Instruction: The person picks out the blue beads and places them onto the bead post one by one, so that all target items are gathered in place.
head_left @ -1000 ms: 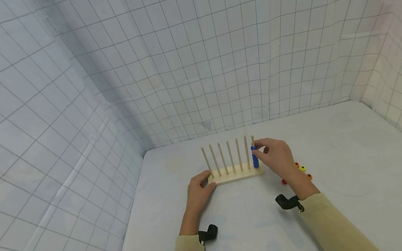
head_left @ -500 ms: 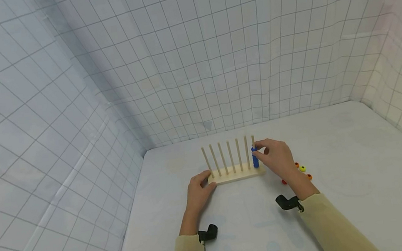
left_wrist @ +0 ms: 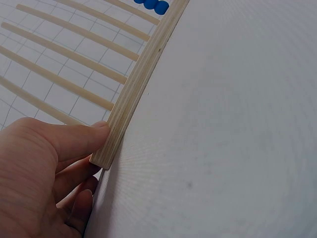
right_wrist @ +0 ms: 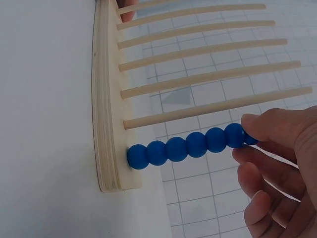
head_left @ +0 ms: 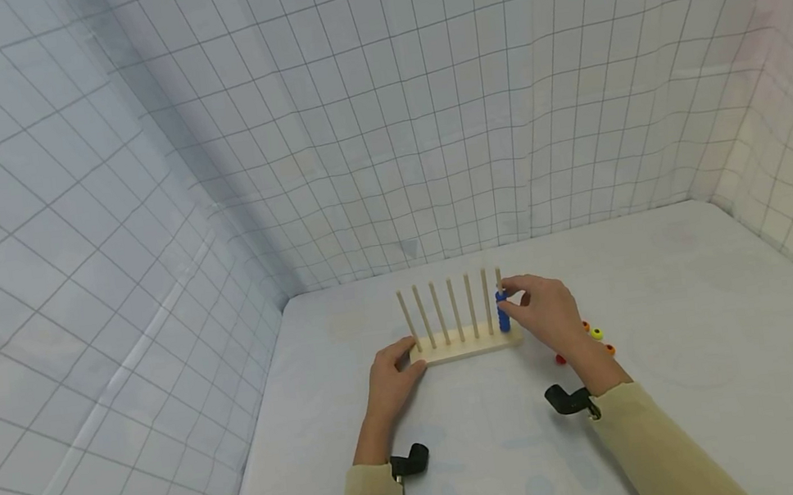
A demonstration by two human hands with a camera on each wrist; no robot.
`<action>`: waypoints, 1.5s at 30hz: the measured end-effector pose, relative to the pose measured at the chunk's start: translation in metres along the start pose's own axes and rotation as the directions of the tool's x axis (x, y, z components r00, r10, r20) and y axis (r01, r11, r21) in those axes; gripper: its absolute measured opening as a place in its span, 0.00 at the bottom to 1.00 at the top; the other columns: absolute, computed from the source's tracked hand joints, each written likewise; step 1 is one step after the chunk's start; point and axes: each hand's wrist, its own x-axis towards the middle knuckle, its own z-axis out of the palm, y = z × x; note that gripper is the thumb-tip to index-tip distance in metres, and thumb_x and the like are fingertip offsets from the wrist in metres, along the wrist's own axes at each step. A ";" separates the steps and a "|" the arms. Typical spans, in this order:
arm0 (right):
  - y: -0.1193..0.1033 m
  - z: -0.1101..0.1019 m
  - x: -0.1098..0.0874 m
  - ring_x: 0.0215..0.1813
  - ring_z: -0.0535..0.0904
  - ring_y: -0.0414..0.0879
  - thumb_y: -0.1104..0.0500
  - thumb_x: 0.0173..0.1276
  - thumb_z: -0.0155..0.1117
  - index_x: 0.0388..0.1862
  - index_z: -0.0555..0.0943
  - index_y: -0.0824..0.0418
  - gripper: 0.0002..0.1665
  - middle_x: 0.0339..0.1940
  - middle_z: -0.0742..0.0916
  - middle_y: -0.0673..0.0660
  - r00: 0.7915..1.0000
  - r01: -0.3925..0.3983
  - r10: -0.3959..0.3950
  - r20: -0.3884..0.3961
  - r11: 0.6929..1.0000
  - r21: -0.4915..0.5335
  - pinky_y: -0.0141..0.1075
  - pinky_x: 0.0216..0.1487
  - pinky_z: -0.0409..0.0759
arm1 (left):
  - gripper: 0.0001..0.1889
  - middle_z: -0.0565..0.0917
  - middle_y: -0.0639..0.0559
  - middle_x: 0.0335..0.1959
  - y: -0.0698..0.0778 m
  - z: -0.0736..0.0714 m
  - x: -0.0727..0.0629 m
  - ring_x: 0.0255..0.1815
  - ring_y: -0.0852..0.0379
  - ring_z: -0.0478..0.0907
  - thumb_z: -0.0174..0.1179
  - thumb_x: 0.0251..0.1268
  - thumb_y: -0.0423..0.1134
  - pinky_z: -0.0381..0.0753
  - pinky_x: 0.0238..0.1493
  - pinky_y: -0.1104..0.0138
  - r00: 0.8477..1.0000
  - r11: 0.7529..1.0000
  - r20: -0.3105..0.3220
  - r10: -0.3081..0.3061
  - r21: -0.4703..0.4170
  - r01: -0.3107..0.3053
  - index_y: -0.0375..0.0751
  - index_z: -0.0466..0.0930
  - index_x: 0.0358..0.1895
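Note:
A pale wooden base (head_left: 464, 348) with a row of upright dowels (head_left: 455, 306) stands on the table. Blue beads (head_left: 503, 318) are stacked on its rightmost dowel; the other dowels are bare. My left hand (head_left: 388, 376) grips the base's left end, and the left wrist view has the thumb against the wood edge (left_wrist: 133, 84). At the top of the stack my right hand (head_left: 549, 311) pinches the uppermost blue bead (right_wrist: 251, 140) between thumb and finger. Below it in the right wrist view, several blue beads (right_wrist: 177, 148) sit in a line down to the base.
Several loose beads lie on the white table beside my right forearm: a yellow bead (head_left: 596, 333), a red bead (head_left: 561, 358), partly covered by the arm, and two orange ones, including an orange bead (head_left: 610, 350). A grid-patterned curtain (head_left: 395, 115) rises behind the table.
My right hand has slipped slightly lower along the rightmost dowel with the top blue bead. The left hand and the base have stayed in place.

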 end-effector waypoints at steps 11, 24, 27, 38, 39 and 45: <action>0.006 -0.019 0.001 0.32 0.78 0.43 0.56 0.62 0.76 0.56 0.86 0.53 0.22 0.46 0.89 0.51 0.997 0.028 -0.027 0.070 0.999 -0.024 0.37 0.26 0.75 | 0.26 0.80 0.45 0.63 0.001 -0.001 0.001 0.67 0.44 0.72 0.71 0.62 0.38 0.73 0.65 0.51 1.000 1.000 0.011 -0.021 0.013 0.021 0.41 0.80 0.64; 0.036 -0.028 0.007 0.35 0.77 0.46 0.57 0.64 0.74 0.57 0.85 0.53 0.22 0.48 0.88 0.55 0.992 -0.047 0.056 0.116 0.996 -0.081 0.38 0.29 0.74 | 0.26 0.81 0.44 0.62 -0.002 -0.001 0.000 0.67 0.44 0.73 0.71 0.61 0.37 0.72 0.67 0.51 1.000 1.000 0.006 -0.003 0.010 0.003 0.39 0.81 0.63; 0.044 -0.028 0.007 0.36 0.76 0.47 0.55 0.65 0.73 0.58 0.85 0.53 0.22 0.48 0.88 0.55 0.987 -0.078 0.091 0.135 0.992 -0.097 0.39 0.30 0.74 | 0.25 0.81 0.43 0.62 0.000 -0.001 0.000 0.67 0.43 0.73 0.71 0.62 0.38 0.72 0.66 0.50 1.000 1.000 0.006 0.014 0.002 -0.014 0.39 0.81 0.63; 0.067 -0.035 0.003 0.39 0.78 0.49 0.54 0.66 0.71 0.58 0.85 0.55 0.22 0.47 0.88 0.56 0.960 -0.132 0.156 0.232 0.984 -0.116 0.40 0.32 0.77 | 0.25 0.81 0.43 0.62 0.001 0.000 0.000 0.67 0.43 0.73 0.70 0.62 0.37 0.71 0.67 0.50 1.000 1.000 0.005 0.013 0.014 -0.013 0.38 0.81 0.63; 0.069 -0.035 0.003 0.39 0.78 0.49 0.55 0.66 0.71 0.58 0.85 0.56 0.22 0.48 0.88 0.57 0.957 -0.135 0.160 0.242 0.984 -0.118 0.39 0.32 0.77 | 0.25 0.81 0.43 0.62 0.001 0.000 -0.001 0.67 0.42 0.73 0.70 0.62 0.37 0.72 0.66 0.49 1.000 1.000 0.004 0.018 0.012 -0.018 0.37 0.81 0.63; 0.077 -0.034 0.001 0.25 0.79 0.45 0.57 0.66 0.70 0.57 0.85 0.56 0.20 0.48 0.87 0.58 0.935 -0.177 0.203 0.291 0.978 -0.113 0.39 0.28 0.77 | 0.25 0.81 0.44 0.62 0.002 -0.001 0.000 0.67 0.44 0.73 0.70 0.61 0.36 0.71 0.67 0.51 1.000 1.000 0.005 0.010 0.008 -0.010 0.38 0.81 0.63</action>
